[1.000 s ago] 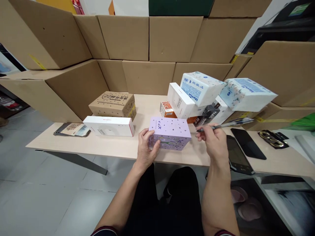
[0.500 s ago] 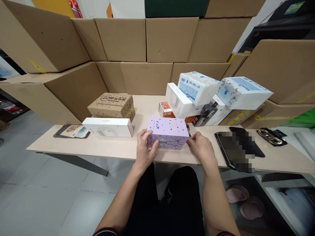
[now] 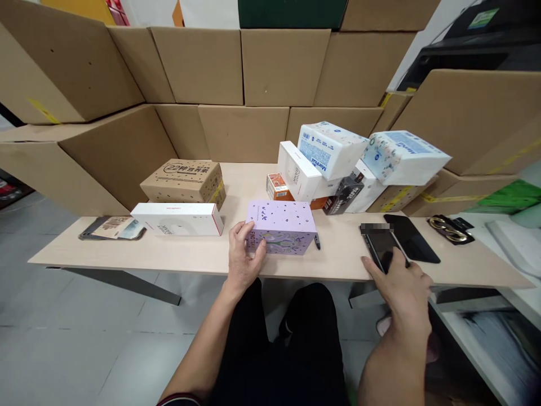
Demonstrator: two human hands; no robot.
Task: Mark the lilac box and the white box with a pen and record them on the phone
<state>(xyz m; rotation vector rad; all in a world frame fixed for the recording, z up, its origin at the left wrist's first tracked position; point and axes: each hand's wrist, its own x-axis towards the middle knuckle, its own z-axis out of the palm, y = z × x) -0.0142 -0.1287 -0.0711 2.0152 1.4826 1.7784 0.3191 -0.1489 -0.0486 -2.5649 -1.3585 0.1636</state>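
On table [image 3: 203, 254], near edge:
Left hand [image 3: 242, 260]: fingers clamped on purple box [image 3: 282, 226].
Right hand [image 3: 403, 287]: fingers apart, seemingly touching phone [image 3: 377, 246].
Pen [image 3: 316, 241]: beside box.

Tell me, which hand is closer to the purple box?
The left hand. It grips the left end of the purple box. The right hand is off to the box's right, resting on a dark phone at the table's edge.

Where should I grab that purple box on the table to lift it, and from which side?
Grip the purple box across its two short ends, coming from above. It lies flat and long, left hand already on its left end. The right end looks free apart from a pen lying close beside it, so the right hand, now at the phone, could probably close there.
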